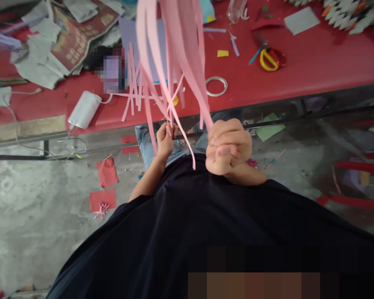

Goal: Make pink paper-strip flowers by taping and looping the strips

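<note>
Long pink paper strips [183, 50] run from the top edge of the head view down to both hands, some ends hanging loose. My right hand [229, 147] is a closed fist in front of my shirt, wrapped round the lower end of a wide gathered part of them. Lower left of the strips, my left hand [166, 139] is closed in a pinch at the tip of a narrow pink strip; its fingertips are partly hidden. Behind the bundle, purple paper [129, 31] lies on the red table [299, 77], with more thin pink strips over it.
Scissors with yellow and red handles [269, 60], a roll of tape [216, 86] and a yellow scrap [222, 53] lie on the table. To the left are a white power bank [84, 110] with a cable and crumpled newspaper [39, 60]. Red paper pieces [106, 172] lie on the floor.
</note>
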The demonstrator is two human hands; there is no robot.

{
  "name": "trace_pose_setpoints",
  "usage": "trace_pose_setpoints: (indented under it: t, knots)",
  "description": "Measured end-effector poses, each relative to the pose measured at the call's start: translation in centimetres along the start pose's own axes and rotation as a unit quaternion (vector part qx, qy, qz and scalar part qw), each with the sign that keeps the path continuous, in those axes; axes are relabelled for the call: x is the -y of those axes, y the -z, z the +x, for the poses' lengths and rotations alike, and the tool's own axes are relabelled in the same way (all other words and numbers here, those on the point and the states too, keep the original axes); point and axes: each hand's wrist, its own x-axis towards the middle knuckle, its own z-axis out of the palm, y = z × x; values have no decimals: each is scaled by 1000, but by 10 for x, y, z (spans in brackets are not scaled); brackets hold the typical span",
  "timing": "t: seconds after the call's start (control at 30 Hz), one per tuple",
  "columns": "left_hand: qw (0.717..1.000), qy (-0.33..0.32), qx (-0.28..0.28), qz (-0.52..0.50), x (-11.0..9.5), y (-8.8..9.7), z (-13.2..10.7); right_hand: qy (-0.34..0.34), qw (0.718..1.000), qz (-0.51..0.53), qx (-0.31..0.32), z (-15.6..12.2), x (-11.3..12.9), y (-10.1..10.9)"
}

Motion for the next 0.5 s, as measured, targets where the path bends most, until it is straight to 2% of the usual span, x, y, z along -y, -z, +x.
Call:
trace_pose_setpoints:
  t: [0.07,0.1,0.17,0.2,0.27,0.37,0.43,0.5]
  knots:
    - [999,-29,1,16,0,1,-2,97,985,3,-144,12,9,-3]
    - [999,-43,-1,26,-1,3,-4,125,972,-4,-199,19,14,-5]
    - [997,-57,-9,42,-3,8,-6,122,955,-30,-270,30,22,-7]
    - [997,-60,-13,47,-4,11,-7,92,956,-41,-275,35,24,-7]
    - [997,-61,-17,53,-7,18,-8,20,968,-46,-245,41,23,-4]
    - [997,-57,-17,49,-10,24,-9,-75,992,26,-94,46,17,5]
    - [998,-49,-11,38,-9,25,-10,-90,992,88,-11,47,15,10]
    - [999,-36,-5,19,-5,24,-11,-90,989,118,27,47,17,12]
